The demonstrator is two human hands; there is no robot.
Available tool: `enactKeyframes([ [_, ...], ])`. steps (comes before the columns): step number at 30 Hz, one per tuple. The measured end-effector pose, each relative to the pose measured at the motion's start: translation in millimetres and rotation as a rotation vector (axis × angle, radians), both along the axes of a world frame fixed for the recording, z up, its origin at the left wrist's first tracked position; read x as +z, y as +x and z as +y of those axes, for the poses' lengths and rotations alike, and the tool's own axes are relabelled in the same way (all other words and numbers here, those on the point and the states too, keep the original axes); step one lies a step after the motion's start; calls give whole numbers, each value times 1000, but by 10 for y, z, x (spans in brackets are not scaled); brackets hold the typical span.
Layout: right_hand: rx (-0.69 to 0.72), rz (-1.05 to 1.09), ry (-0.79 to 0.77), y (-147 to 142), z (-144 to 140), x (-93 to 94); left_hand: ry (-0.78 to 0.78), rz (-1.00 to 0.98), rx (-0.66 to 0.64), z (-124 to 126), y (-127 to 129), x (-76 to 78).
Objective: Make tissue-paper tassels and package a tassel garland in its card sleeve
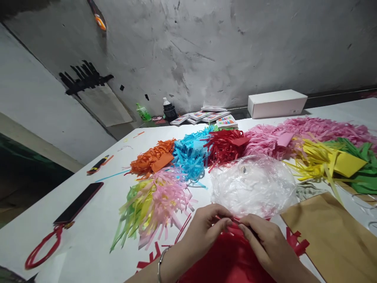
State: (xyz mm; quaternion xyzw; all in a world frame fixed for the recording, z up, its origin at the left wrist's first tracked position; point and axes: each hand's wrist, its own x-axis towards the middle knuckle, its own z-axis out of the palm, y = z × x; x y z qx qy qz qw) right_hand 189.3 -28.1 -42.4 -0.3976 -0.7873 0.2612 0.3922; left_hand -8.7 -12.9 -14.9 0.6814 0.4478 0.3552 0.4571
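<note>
Red fringed paper (229, 255) lies nearest, at the table's near edge, pinched by both hands.

Left hand (206, 230) and right hand (265, 241) meet over its top edge, the fingers (224, 224) of each clenched on a thin red strip between them. Just beyond sits a crumpled clear plastic bag (253, 184), and a brown envelope (332, 236) lies to the right. Farther back on the white table (97, 224) are fringed paper piles: orange (153, 159), blue (190, 153), red (225, 145), pink (294, 135), yellow (324, 159) and green (363, 165). A dark phone (79, 202) with a red strap lies at the left, and a white box (277, 103) stands by the wall.
</note>
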Motion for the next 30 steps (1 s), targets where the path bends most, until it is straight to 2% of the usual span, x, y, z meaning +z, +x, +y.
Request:
enactKeyframes([
  [9,85,-19,-96,-18,-44,25,128,230,-99,-77,-14,142],
  [12,103,-42,3,-52,-34,-2,137,223,-150,-94,-29,165],
  [14,90,-62,89,-65,-27,-14,150,181,-85,-107,-60,159],
  [17,67,-81,133,-78,-36,-27,170,118,31,-158,-104,130],
  [21,108,-84,154,-92,-59,-51,141,81,-11,-267,-66,87],
  [23,78,-97,245,-77,-61,-50,106,48,-20,-290,-36,76],
  [25,-29,-139,425,-47,-68,-53,35,-78,73,-259,-73,76],
  [27,-97,-209,648,-29,-98,-99,-18,-242,253,-176,-238,91],
  [30,13,-274,910,-87,-205,-298,36,-367,528,0,-750,136],
])
